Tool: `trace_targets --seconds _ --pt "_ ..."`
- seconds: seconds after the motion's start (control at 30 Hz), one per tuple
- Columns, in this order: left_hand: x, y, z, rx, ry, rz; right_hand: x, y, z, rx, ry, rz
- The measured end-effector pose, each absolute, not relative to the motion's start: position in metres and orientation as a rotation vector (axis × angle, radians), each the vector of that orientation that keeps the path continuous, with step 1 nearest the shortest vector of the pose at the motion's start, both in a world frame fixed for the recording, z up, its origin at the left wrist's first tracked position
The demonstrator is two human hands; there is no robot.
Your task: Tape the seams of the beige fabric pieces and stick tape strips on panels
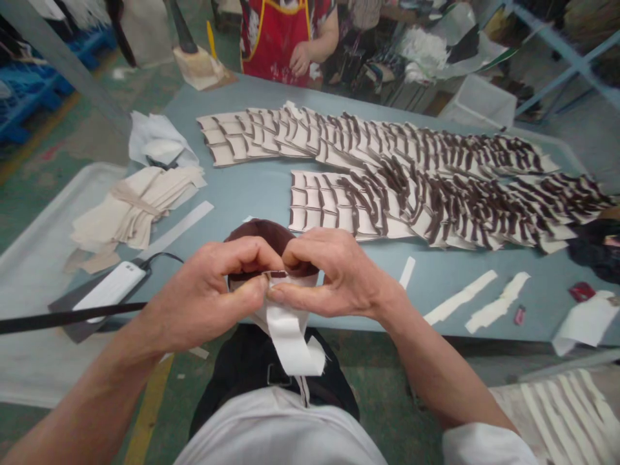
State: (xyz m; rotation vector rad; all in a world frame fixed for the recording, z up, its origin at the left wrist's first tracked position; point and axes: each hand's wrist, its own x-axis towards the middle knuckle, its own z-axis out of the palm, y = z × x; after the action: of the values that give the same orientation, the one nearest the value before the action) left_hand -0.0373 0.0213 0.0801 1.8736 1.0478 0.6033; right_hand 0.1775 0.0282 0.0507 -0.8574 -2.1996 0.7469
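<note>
Both hands meet at the near edge of the blue table (252, 187). My left hand (213, 284) and my right hand (334, 271) pinch a small cream piece with a dark brown top (256, 232) between thumbs and forefingers. A white strip of backing tape (290, 339) hangs down from the pinch, curling toward my lap. Fingers of both hands are closed on the piece.
Two long overlapping rows of cream and brown pieces (411, 187) cover the table's middle and right. A pile of cream fabric (130, 206) lies at left, a white phone with a cable (111, 284) near it. Peeled white strips (460, 300) lie at right. A person in a red apron (281, 39) stands across.
</note>
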Motion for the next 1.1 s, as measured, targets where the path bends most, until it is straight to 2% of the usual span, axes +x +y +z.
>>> trace_targets --seconds 0.4,0.63,0.97,1.1 --pt "-0.043 0.017 0.066 2.022 1.023 0.694 0.179 0.024 0.06 -1.042 -2.117 1.339" --pt "-0.042 0.016 0.05 2.161 1.017 0.829 0.172 0.022 0.047 -1.119 -1.937 1.365" --pt "-0.042 0.014 0.027 2.378 0.752 1.048 0.169 0.021 0.046 -1.017 -1.397 1.984" --pt "-0.041 0.019 0.021 2.517 0.706 1.147 0.169 0.024 0.041 -0.972 -1.266 2.085"
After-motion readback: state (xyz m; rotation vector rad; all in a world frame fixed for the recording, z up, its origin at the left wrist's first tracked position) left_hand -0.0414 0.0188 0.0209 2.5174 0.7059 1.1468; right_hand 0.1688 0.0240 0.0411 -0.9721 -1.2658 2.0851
